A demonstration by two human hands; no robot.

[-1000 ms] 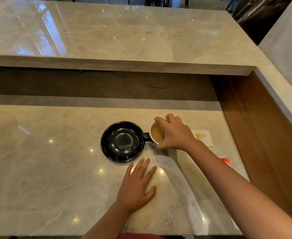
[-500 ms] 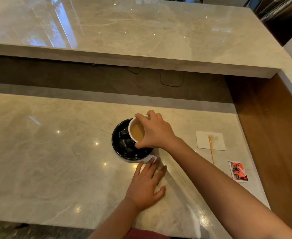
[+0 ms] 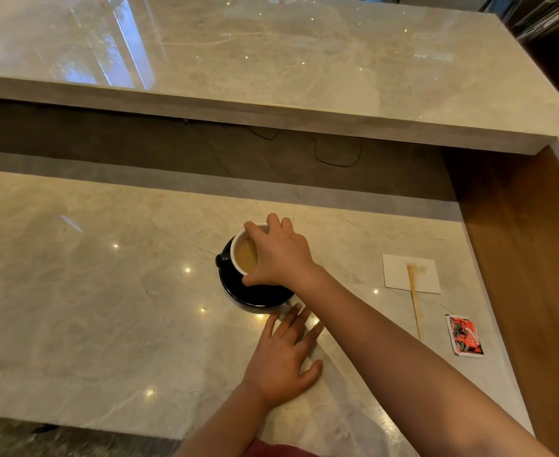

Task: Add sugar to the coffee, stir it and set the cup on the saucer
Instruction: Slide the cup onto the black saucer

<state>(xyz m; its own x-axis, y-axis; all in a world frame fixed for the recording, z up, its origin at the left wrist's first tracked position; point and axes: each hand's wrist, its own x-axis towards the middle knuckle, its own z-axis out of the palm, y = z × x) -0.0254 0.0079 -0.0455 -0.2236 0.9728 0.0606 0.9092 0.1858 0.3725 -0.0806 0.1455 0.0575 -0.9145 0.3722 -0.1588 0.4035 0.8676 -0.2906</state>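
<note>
A coffee cup (image 3: 243,255), black outside and white inside, holds light brown coffee. It is over the black saucer (image 3: 258,293) on the marble counter, its handle pointing left. My right hand (image 3: 279,255) grips the cup from above by the rim, covering its right half. I cannot tell whether the cup rests on the saucer or hovers just above it. My left hand (image 3: 283,357) lies flat on the counter just in front of the saucer, fingers spread, holding nothing.
To the right lie a white napkin (image 3: 411,273), a wooden stir stick (image 3: 415,305) and a torn red sugar packet (image 3: 464,336). A raised marble ledge (image 3: 271,110) runs along the back. A wooden wall panel (image 3: 528,258) bounds the right side.
My right hand has carried the cup leftward from beside the saucer to over it. The stick, napkin and packet have come into full view. My left hand has stayed flat.
</note>
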